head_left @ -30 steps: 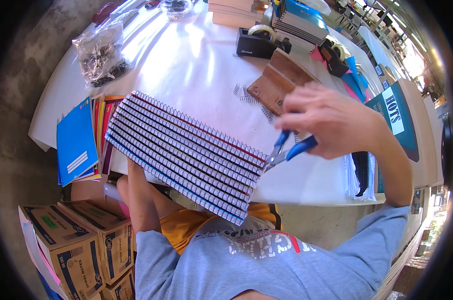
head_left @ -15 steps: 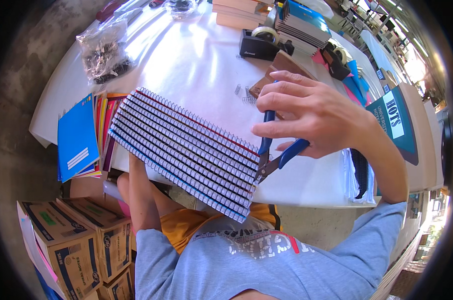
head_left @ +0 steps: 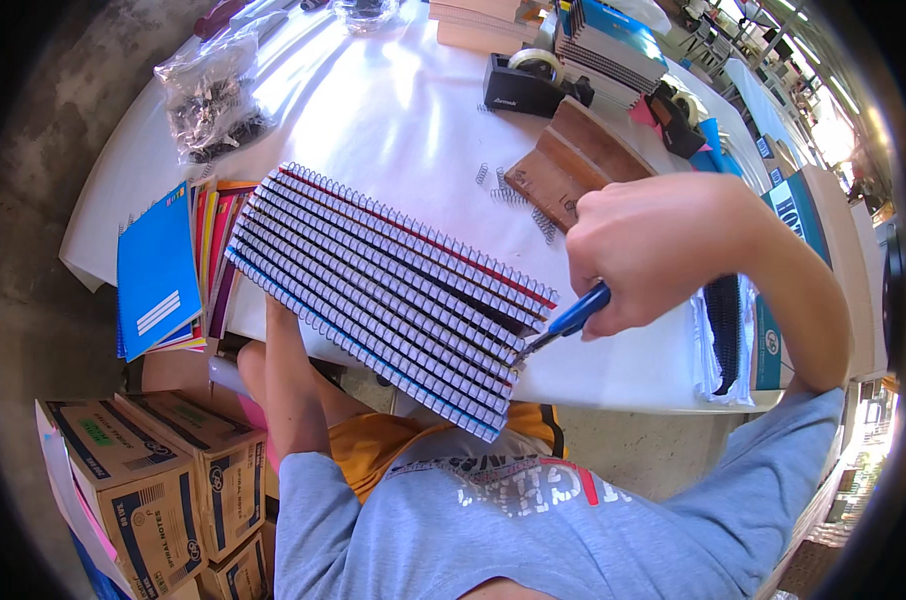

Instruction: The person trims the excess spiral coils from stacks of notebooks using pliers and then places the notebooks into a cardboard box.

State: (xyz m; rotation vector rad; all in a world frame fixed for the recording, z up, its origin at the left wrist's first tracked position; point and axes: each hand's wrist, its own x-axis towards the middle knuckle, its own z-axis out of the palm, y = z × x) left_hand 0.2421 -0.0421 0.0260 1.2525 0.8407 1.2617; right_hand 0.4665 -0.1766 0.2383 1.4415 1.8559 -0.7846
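Note:
A stack of spiral notebooks (head_left: pixel 393 300) slants across the middle, its wire spines facing up. My left forearm (head_left: pixel 293 380) runs up under the stack's left end; the notebooks hide that hand and its fingers. My right hand (head_left: pixel 643 255) is closed around the blue handles of wire cutters (head_left: pixel 581 310). Their metal jaws reach the spine ends at the stack's right end, and whether they grip a wire is too small to tell. Near the upper right of the stack, a dark gap parts two rows of spines.
Loose wire coils (head_left: pixel 503 188) lie beside a brown board (head_left: pixel 578 155). A tape dispenser (head_left: pixel 523 88) stands at the back. At the left are blue-covered notebooks (head_left: pixel 158 270) and a plastic bag of dark pieces (head_left: pixel 213 110). Cardboard boxes (head_left: pixel 143 480) stand below the table's left side.
My right hand has turned over and closed the spread cutter handles together. A gap has widened between rows at the stack's right end, and the upper rows reach further right.

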